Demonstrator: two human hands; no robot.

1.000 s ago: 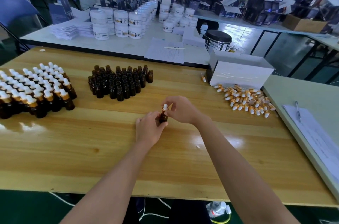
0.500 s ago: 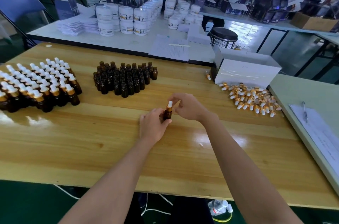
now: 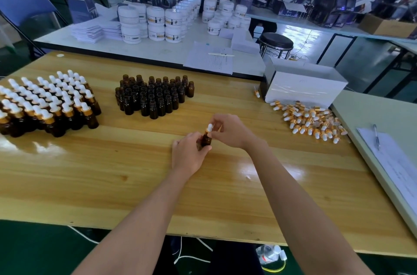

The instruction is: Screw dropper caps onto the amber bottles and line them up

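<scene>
The left hand [image 3: 188,155] curls round the small amber glass bottle [image 3: 206,139], steadying it upright, presumably so the right hand [image 3: 230,131], pinching the white-bulbed gold dropper cap [image 3: 209,128] directly above that grip, can twist it home (1 bottle, 2 hands).

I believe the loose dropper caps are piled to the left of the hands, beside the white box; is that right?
Not quite: the head view shows the loose dropper caps piled to the right of the left hand and right hand, beside the white box.
</scene>
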